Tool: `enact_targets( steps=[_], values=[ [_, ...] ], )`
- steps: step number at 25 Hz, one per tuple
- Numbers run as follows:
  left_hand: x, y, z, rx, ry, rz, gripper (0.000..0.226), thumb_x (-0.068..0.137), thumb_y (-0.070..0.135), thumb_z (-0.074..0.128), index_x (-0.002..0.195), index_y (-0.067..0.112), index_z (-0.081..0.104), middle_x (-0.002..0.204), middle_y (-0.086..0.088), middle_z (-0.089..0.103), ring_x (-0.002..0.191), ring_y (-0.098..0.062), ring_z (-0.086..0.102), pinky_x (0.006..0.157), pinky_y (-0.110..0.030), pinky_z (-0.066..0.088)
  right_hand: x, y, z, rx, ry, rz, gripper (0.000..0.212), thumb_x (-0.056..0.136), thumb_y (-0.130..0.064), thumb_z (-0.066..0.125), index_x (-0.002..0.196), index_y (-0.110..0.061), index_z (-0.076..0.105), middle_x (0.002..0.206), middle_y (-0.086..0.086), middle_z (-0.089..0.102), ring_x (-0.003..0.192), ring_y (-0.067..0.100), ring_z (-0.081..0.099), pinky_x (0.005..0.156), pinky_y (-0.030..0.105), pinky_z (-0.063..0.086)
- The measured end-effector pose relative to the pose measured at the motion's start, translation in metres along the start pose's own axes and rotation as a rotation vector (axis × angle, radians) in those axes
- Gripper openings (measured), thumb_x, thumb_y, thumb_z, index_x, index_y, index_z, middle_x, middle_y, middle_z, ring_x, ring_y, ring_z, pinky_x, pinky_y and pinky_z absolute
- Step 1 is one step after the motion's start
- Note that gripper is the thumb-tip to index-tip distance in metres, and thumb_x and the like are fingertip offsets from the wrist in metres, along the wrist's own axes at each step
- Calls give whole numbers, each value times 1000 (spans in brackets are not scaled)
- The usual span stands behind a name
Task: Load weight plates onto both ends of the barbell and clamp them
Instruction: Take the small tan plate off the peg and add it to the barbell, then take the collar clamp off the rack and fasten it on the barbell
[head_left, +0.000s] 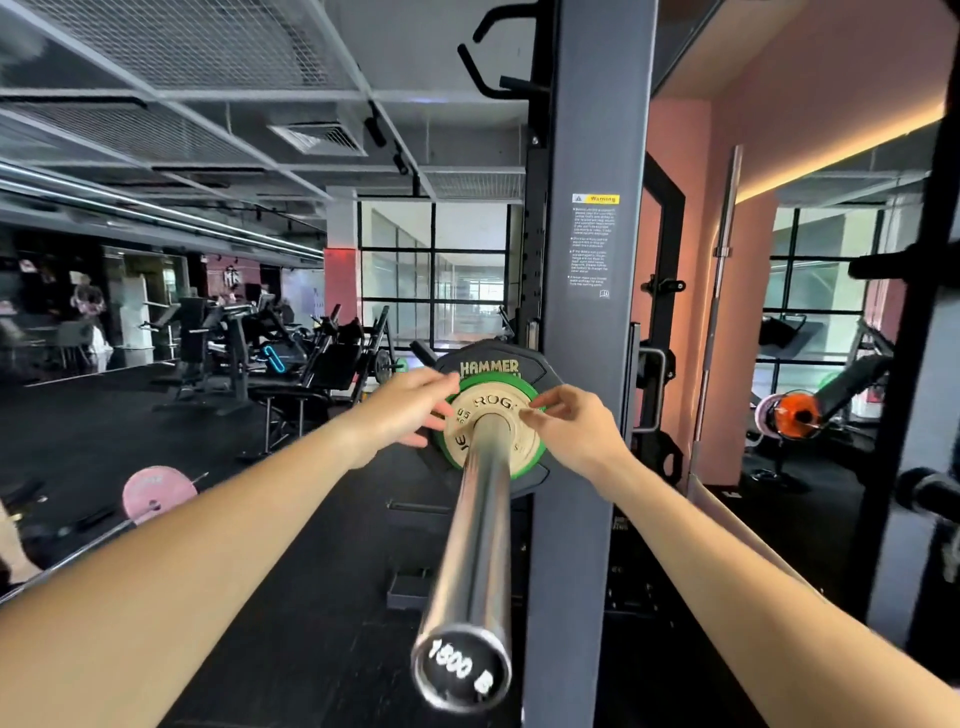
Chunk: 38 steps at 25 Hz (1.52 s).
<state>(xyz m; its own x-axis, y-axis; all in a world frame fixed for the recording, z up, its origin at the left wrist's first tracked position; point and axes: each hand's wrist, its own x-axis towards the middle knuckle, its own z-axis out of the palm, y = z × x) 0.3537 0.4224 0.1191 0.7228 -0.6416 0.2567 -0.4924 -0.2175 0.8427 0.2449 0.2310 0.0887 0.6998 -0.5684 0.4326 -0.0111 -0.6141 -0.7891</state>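
Observation:
A chrome barbell sleeve (475, 525) points toward me, its end cap near the bottom of the head view. Three plates sit far down the sleeve: a large black plate (498, 358), a green plate (530, 465) in front of it, and a small cream plate (480, 408) at the front. My left hand (410, 413) has its fingers spread against the left rims of the green and cream plates. My right hand (569, 426) touches the right edge of the cream plate with its fingertips. No clamp shows on the sleeve.
A grey rack upright (592, 260) stands right behind the plates. Another barbell with a pink plate (153, 493) lies low at the left. A bar (719, 291) leans on the pink wall. Orange plates (795, 415) and gym machines (291, 343) stand farther off.

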Motion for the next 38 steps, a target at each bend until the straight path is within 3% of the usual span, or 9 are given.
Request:
enact_targets(
  steps=[4, 9, 12, 17, 23, 28, 32, 38],
  values=[
    [-36, 51, -7, 81, 1, 119, 30, 103, 46, 48, 114, 24, 66, 110, -1, 68, 102, -14, 66, 82, -32, 55, -35, -37, -44, -55, 15, -85, 11, 86, -34, 74, 90, -25, 71, 88, -6, 72, 84, 13, 66, 71, 24, 46],
    [-76, 104, 25, 54, -44, 196, 37, 103, 47, 47, 108, 19, 70, 106, -4, 70, 98, -20, 69, 87, -39, 56, -92, -47, -118, -148, 34, -69, 19, 86, -37, 73, 100, -23, 73, 99, -6, 73, 86, 12, 68, 67, 21, 50],
    [-90, 128, 61, 52, -83, 243, 32, 101, 48, 49, 97, 24, 70, 99, -1, 70, 89, -17, 68, 76, -34, 55, -123, -39, -169, -205, 45, -28, 18, 86, -35, 72, 100, -23, 74, 97, -2, 74, 88, 17, 70, 76, 29, 55],
    [-109, 164, 142, 31, -200, 250, 35, 103, 46, 48, 100, 19, 70, 94, -1, 66, 87, -18, 64, 77, -34, 52, -166, -12, -250, -263, 100, 5, 16, 88, -32, 70, 100, -23, 75, 94, -7, 71, 82, 12, 64, 68, 21, 47],
    [-111, 209, 245, 63, -283, 307, 33, 101, 48, 49, 102, 23, 71, 102, -2, 70, 93, -18, 69, 84, -36, 57, -196, 35, -352, -330, 130, 0, 17, 85, -37, 74, 97, -24, 75, 95, -9, 71, 85, 12, 68, 74, 26, 52],
    [-104, 269, 344, 40, -305, 328, 32, 102, 46, 50, 106, 22, 70, 104, -3, 70, 99, -19, 70, 90, -41, 58, -208, 86, -464, -356, 174, 69, 26, 85, -38, 75, 108, -26, 73, 105, -1, 74, 93, 19, 71, 87, 33, 57],
    [-91, 306, 406, -10, -281, 307, 26, 100, 46, 52, 103, 27, 69, 102, -3, 71, 94, -20, 70, 84, -39, 59, -207, 118, -537, -325, 188, 70, 21, 88, -34, 72, 108, -26, 73, 105, -5, 74, 90, 15, 71, 77, 24, 53],
    [-66, 333, 448, 0, -270, 300, 25, 101, 44, 53, 108, 25, 66, 104, -4, 70, 97, -21, 70, 86, -41, 59, -184, 158, -581, -275, 186, 78, 22, 86, -36, 71, 107, -29, 72, 100, -6, 75, 84, 14, 74, 73, 27, 58]
  ],
)
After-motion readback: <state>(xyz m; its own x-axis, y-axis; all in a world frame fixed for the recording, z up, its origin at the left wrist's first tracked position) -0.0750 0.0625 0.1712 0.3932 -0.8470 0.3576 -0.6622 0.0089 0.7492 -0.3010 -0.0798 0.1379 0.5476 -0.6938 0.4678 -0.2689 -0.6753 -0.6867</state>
